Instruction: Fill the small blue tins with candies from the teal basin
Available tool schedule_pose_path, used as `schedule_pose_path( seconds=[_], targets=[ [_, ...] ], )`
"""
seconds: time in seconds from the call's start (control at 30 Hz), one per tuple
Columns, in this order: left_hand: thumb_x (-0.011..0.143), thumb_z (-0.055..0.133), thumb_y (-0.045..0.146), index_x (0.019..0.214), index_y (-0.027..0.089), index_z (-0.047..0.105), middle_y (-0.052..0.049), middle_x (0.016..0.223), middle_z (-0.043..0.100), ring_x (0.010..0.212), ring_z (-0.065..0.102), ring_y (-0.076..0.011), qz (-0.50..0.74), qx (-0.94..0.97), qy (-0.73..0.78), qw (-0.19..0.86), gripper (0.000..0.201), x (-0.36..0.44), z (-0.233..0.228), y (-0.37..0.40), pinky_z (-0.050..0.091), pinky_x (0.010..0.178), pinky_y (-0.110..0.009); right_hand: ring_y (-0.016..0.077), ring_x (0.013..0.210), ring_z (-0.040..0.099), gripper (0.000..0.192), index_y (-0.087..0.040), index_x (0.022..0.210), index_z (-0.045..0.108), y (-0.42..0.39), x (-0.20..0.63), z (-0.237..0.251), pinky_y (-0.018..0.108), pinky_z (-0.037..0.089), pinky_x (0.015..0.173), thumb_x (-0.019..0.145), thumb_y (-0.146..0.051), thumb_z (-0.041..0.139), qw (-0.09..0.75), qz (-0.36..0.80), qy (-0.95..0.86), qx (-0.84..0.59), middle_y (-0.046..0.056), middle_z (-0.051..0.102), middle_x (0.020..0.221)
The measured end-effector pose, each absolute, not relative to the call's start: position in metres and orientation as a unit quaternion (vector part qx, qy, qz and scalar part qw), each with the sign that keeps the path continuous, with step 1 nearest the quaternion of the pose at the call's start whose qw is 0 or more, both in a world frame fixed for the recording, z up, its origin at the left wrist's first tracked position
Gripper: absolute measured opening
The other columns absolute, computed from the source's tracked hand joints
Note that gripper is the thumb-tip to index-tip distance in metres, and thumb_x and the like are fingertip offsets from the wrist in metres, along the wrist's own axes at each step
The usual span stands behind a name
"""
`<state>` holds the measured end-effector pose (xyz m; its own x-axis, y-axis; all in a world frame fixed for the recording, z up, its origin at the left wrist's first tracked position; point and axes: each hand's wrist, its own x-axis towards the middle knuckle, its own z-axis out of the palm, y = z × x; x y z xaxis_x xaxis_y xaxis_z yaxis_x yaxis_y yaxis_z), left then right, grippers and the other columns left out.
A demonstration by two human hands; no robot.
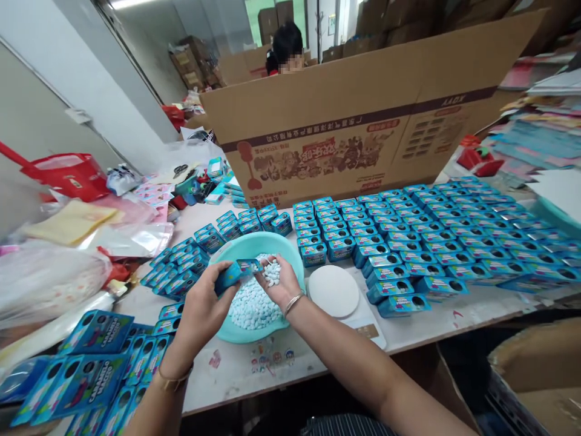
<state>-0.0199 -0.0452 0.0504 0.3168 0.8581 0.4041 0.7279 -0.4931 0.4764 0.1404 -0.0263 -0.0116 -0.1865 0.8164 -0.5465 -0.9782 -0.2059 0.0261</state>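
Observation:
My left hand is closed around a small blue box, tilted over the bowl with its end flap toward my other hand. In the cupped palm of my right hand lies a small heap of pale candies, right beside the box's opening. Below both hands is a turquoise bowl with many more pale blue-white candies in it. A white kitchen scale stands just right of the bowl.
Rows of blue boxes cover the table's right side; more blue boxes stand left of the bowl and at the near left. Behind them rises a large cardboard carton. A red basket and plastic bags sit left. A person is beyond the carton.

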Motion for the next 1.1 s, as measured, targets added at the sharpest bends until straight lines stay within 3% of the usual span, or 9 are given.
schedule_pose_path(
  seconds=[0.2, 0.27, 0.4, 0.53, 0.63, 0.77, 0.83, 0.97, 1.1],
  targets=[
    [0.073, 0.072, 0.041, 0.14, 0.02, 0.042, -0.009, 0.115, 0.061, 0.098, 0.066, -0.0218, 0.486, 0.615, 0.537, 0.313, 0.076, -0.021, 0.027, -0.058, 0.055, 0.087, -0.037, 0.0091, 0.046, 0.054, 0.023, -0.018, 0.076, 0.054, -0.026, 0.151, 0.0, 0.021, 0.048, 0.047, 0.094, -0.031, 0.048, 0.607, 0.729, 0.117, -0.293, -0.003, 0.059, 0.059],
    [0.072, 0.074, 0.041, 0.143, 0.022, 0.04, -0.008, 0.119, 0.062, 0.101, 0.065, -0.0224, 0.516, 0.574, 0.525, 0.359, 0.081, -0.019, 0.026, -0.061, 0.055, 0.089, -0.036, 0.0072, 0.043, 0.049, 0.022, -0.018, 0.076, 0.056, -0.026, 0.149, 0.002, 0.018, 0.043, 0.043, 0.093, -0.032, 0.052, 0.622, 0.705, 0.064, -0.334, -0.004, 0.057, 0.058],
    [0.069, 0.078, 0.04, 0.133, 0.021, 0.051, -0.007, 0.116, 0.066, 0.103, 0.065, -0.023, 0.542, 0.532, 0.517, 0.394, 0.072, -0.016, 0.025, -0.067, 0.054, 0.091, -0.036, 0.0046, 0.042, 0.041, 0.027, -0.016, 0.068, 0.057, -0.022, 0.14, -0.002, 0.014, 0.032, 0.039, 0.088, -0.034, 0.06, 0.66, 0.635, -0.064, -0.397, -0.006, 0.049, 0.052],
    [0.067, 0.079, 0.039, 0.126, 0.022, 0.053, -0.007, 0.115, 0.065, 0.1, 0.065, -0.0217, 0.56, 0.52, 0.516, 0.387, 0.066, -0.014, 0.022, -0.072, 0.054, 0.09, -0.036, 0.005, 0.044, 0.04, 0.028, -0.016, 0.065, 0.056, -0.017, 0.138, -0.004, 0.014, 0.035, 0.042, 0.087, -0.033, 0.062, 0.68, 0.596, -0.122, -0.409, -0.006, 0.045, 0.049],
    [0.067, 0.079, 0.038, 0.123, 0.021, 0.054, -0.006, 0.116, 0.065, 0.1, 0.065, -0.0207, 0.563, 0.522, 0.509, 0.389, 0.064, -0.012, 0.022, -0.076, 0.054, 0.089, -0.034, 0.0045, 0.04, 0.037, 0.027, -0.018, 0.069, 0.054, -0.014, 0.145, 0.002, 0.014, 0.035, 0.04, 0.09, -0.034, 0.058, 0.657, 0.648, -0.062, -0.381, -0.008, 0.043, 0.05],
    [0.067, 0.079, 0.036, 0.117, 0.021, 0.056, -0.003, 0.102, 0.067, 0.09, 0.066, -0.018, 0.571, 0.53, 0.491, 0.391, 0.058, -0.001, 0.025, -0.077, 0.056, 0.081, -0.031, 0.0034, 0.034, 0.026, 0.032, -0.019, 0.07, 0.045, -0.014, 0.173, 0.017, 0.012, 0.017, 0.032, 0.099, -0.03, 0.041, 0.605, 0.729, 0.019, -0.32, -0.01, 0.035, 0.048],
    [0.067, 0.079, 0.035, 0.113, 0.02, 0.057, -0.001, 0.096, 0.066, 0.083, 0.066, -0.0158, 0.583, 0.538, 0.466, 0.391, 0.054, 0.014, 0.025, -0.077, 0.055, 0.076, -0.028, 0.0034, 0.033, 0.023, 0.035, -0.019, 0.069, 0.043, -0.02, 0.198, 0.026, 0.012, 0.013, 0.031, 0.102, -0.028, 0.033, 0.606, 0.743, 0.023, -0.283, -0.011, 0.032, 0.048],
    [0.072, 0.075, 0.03, 0.112, 0.019, 0.057, -0.001, 0.093, 0.066, 0.079, 0.064, -0.0142, 0.551, 0.591, 0.407, 0.426, 0.046, 0.061, 0.019, -0.079, 0.054, 0.075, -0.027, 0.003, 0.033, 0.027, 0.037, -0.019, 0.071, 0.043, -0.05, 0.262, 0.038, 0.011, 0.015, 0.03, 0.103, -0.03, 0.028, 0.677, 0.717, 0.031, -0.162, -0.01, 0.035, 0.05],
    [0.076, 0.069, 0.023, 0.113, 0.019, 0.055, -0.003, 0.1, 0.065, 0.087, 0.064, -0.016, 0.47, 0.659, 0.368, 0.458, 0.04, 0.116, -0.003, -0.084, 0.052, 0.084, -0.031, 0.0046, 0.035, 0.032, 0.035, -0.021, 0.074, 0.044, -0.092, 0.32, 0.035, 0.013, 0.02, 0.03, 0.103, -0.031, 0.028, 0.747, 0.65, 0.017, -0.141, -0.009, 0.038, 0.052]
  ],
)
